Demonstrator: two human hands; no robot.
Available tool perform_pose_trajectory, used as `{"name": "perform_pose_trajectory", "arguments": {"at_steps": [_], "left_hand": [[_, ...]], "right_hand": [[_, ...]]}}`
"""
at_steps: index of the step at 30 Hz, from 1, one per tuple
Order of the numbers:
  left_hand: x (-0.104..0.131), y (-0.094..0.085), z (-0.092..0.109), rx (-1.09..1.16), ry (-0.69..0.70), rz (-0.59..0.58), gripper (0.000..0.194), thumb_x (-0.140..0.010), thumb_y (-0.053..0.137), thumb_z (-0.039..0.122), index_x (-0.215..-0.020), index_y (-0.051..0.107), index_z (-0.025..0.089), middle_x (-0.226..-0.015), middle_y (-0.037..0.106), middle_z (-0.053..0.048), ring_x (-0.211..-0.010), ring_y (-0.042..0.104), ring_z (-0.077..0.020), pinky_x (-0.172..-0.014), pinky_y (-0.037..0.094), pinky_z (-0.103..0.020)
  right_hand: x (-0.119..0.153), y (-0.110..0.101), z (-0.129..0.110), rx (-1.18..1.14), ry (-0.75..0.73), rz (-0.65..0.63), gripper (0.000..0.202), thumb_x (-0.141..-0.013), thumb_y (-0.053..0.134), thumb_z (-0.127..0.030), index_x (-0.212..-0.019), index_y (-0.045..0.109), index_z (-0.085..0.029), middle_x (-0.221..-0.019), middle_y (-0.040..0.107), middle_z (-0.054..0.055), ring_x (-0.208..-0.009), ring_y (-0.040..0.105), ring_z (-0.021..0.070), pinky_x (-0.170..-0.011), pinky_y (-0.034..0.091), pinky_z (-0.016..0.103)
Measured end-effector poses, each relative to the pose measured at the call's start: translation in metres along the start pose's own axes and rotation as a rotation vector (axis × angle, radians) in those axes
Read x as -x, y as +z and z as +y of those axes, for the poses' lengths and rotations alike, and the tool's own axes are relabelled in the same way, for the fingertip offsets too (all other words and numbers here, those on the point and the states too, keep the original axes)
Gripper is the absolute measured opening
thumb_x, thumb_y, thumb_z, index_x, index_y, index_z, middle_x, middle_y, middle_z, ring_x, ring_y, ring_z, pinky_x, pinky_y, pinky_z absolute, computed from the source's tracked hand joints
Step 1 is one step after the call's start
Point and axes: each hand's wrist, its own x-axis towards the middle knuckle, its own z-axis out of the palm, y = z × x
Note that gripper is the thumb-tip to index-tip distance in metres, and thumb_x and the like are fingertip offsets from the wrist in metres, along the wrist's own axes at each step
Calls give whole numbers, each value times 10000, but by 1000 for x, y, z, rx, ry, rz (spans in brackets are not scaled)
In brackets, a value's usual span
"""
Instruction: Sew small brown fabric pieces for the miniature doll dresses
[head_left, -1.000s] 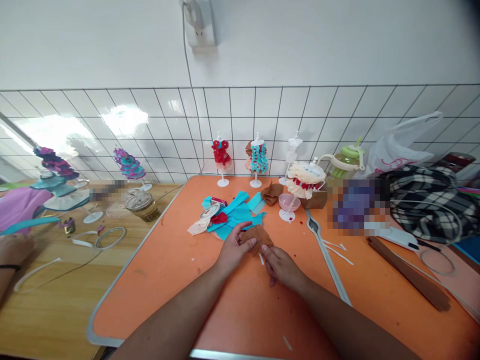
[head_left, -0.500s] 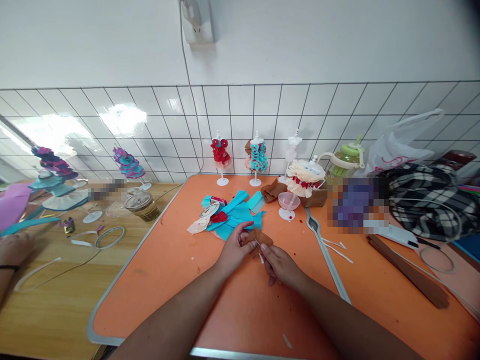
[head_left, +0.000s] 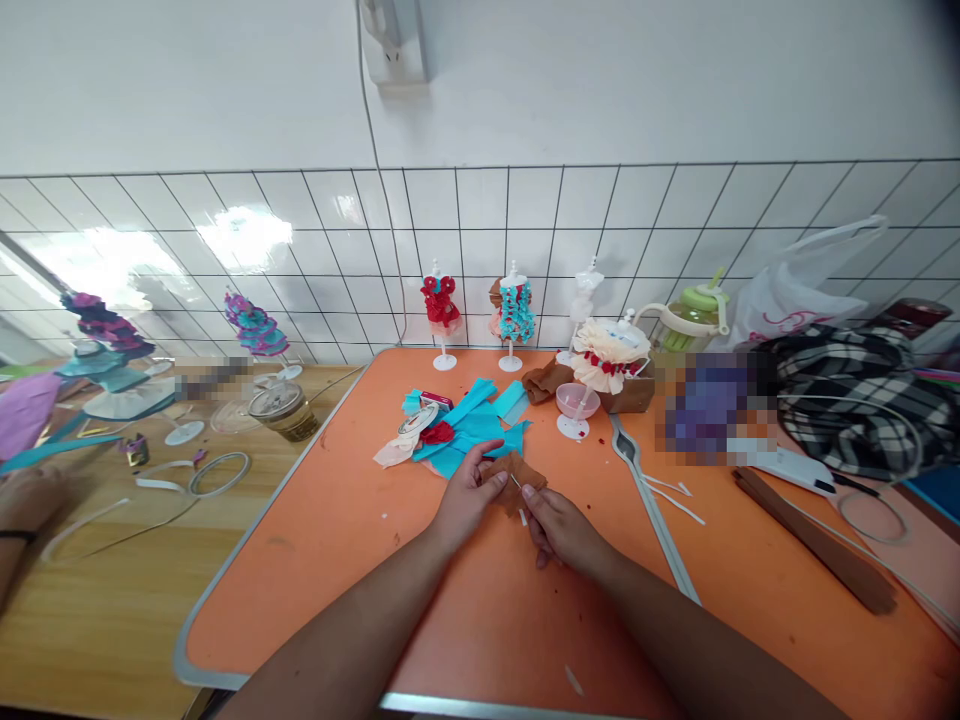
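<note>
It looks like a shared craft room. Miniature dress forms [head_left: 441, 302] in ruffled outfits and loose turquoise strips [head_left: 480, 445] share an orange desk [head_left: 300, 540].

Sheet [head_left: 527, 474] before strips [head_left: 474, 432] on table [head_left: 292, 545]; bowl [head_left: 577, 402] right of strips; dress forms [head_left: 442, 312] behind, near wall [head_left: 480, 120].

Head-worn view, facing forward and down over orange table [head_left: 480, 610] (tiled wall [head_left: 481, 200] beyond).

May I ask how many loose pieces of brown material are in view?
3: a small piece between the left hand and right hand, a crumpled piece beside the pink bowl, and a long strip at right; others may be hidden.
</note>
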Motion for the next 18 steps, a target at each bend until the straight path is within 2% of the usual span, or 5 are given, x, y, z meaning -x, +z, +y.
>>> {"name": "perform_pose_trajectory", "arguments": {"at_steps": [5,8,10,18], "left_hand": [[-1,-1,-2,39,21,15,491,-767,645,357,-1203,475,208,-846,628,-21,-738,604,-159,-676,461,-268],[-4,-3,-3,54,28,80,299,-769,636,388,-976,563,185,-802,629,-12,-716,597,-156,-639,455,-255],[-5,-4,-3,82,18,110,264,-749,656,392,-868,567,173,-805,635,-17,-735,601,-163,-629,456,-250],[-3,1,2,292,-60,93,346,-731,692,340,-1015,579,178,-958,667,-60,-833,637,-201,-718,493,-306]], "right_hand": [[-1,-2,0,-82,12,-62,494,-789,352,-695,-698,379,-211,-341,346,-117,-262,272,60,-373,466,254],[-1,-3,0,-128,-9,-106,470,-810,343,-671,-739,389,-208,-353,374,-118,-255,271,56,-376,468,248],[-1,-3,1,-118,-19,-120,469,-818,344,-663,-758,408,-202,-376,407,-109,-262,294,55,-379,470,243],[-2,-3,6,-73,-33,-115,493,-832,330,-656,-774,464,-185,-417,453,-86,-266,329,57,-348,454,233]]}}
